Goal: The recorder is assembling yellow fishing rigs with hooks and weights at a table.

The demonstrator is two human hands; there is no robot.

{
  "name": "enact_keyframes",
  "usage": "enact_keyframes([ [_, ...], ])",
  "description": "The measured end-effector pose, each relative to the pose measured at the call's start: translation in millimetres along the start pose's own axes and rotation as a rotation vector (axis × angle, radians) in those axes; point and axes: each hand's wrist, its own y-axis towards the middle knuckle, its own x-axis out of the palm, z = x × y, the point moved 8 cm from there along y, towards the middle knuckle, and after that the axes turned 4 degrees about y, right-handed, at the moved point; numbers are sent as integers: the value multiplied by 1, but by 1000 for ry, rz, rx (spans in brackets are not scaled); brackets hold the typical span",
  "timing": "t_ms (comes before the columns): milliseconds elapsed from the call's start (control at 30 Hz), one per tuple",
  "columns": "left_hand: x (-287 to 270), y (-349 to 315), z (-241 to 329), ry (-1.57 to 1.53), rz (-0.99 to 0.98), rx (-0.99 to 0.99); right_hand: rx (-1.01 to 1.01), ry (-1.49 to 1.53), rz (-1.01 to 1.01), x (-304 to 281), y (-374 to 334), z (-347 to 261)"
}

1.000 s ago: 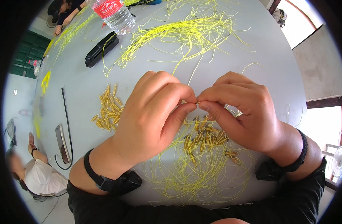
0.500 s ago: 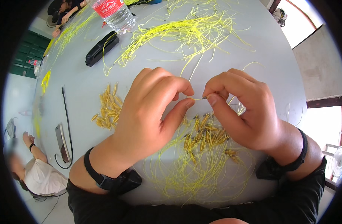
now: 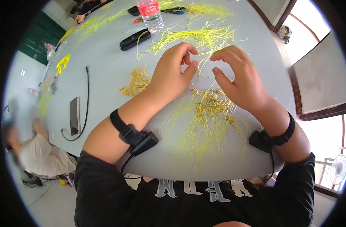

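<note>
Above the middle of the table my left hand (image 3: pixel 174 68) is open, its thumb and forefinger apart with nothing between them. Facing it, my right hand (image 3: pixel 243 77) is also open, fingers curved and thumb apart. A thin yellow cord (image 3: pixel 200 72) with a small dark piece on it lies between and just below the two hands. Under the right hand is a pile of gold, ribbed, spring-like pieces (image 3: pixel 212 106) tied to yellow cords, whose loose strands (image 3: pixel 197 140) spread toward me. To the left of my left hand sits a second heap of gold ribbed pieces (image 3: pixel 137 81).
Farther back lie a bundle of yellow cords (image 3: pixel 199 38), a black case (image 3: pixel 135 39) and a water bottle (image 3: pixel 150 15). A phone (image 3: pixel 74 115) and a black cable (image 3: pixel 88 102) are at the left. Other people sit at the left and far left edges.
My fingertips have parted and let go of the yellow cord held between them. Both hands now sit farther up in the view, and the view takes in more of the table's near edge.
</note>
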Motion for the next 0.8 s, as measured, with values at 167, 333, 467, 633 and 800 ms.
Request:
enact_keyframes([
  [167, -32, 12, 19, -167, 118, -58, -158, -138, 43, -16, 13, -54],
  [333, -58, 25, 38, -88, 299, -4, -196, -23, -81, 2, 1, -136],
  [467, -64, 23, 13, 42, 412, -142, -86, -154, -245, 53, -18, -186],
  [633, -73, -12, -1, 63, 457, -282, 69, -327, -388, 74, -31, -204],
  [800, -68, -46, -3, 40, 405, -327, 161, -285, -429, 79, -48, -207],
])
